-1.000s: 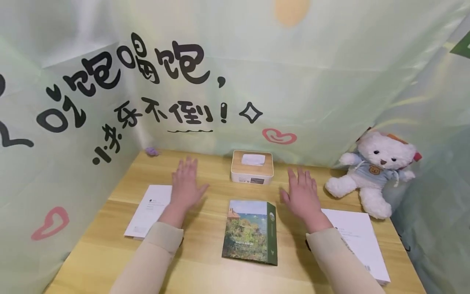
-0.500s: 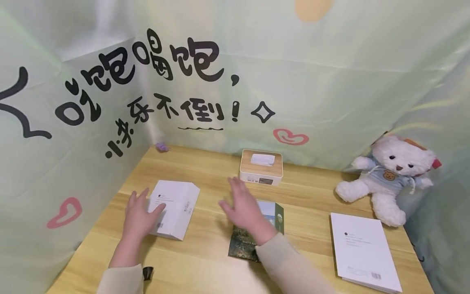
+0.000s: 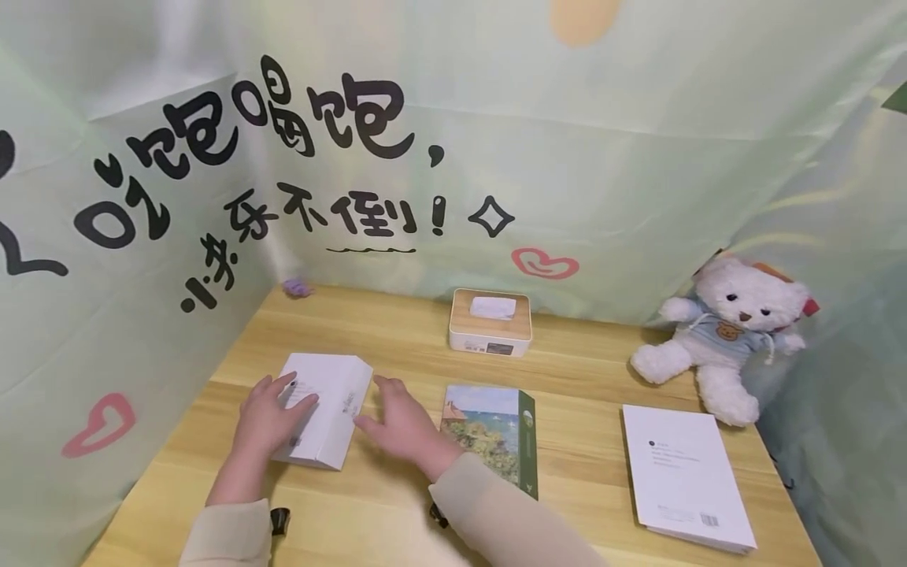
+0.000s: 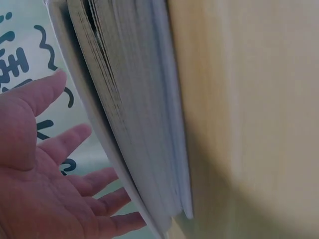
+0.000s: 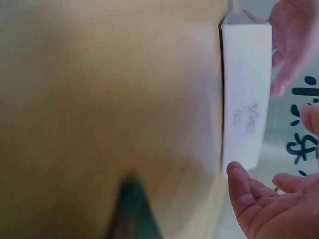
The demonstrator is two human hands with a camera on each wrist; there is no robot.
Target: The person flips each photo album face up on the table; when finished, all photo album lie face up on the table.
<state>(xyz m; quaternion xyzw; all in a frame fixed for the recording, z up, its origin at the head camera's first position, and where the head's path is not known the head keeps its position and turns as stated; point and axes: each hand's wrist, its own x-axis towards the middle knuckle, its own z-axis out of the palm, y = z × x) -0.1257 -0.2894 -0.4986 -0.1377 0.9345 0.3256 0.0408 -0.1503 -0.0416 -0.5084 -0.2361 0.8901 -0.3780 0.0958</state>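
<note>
On a wood-grain tabletop, a thick, square-edged white book lies flat at left. The person's left hand, fingers spread, is at its outer edge; the right hand, fingers extended, is beside the smooth spine. Tabletop stretches between book and tissue box.
</note>
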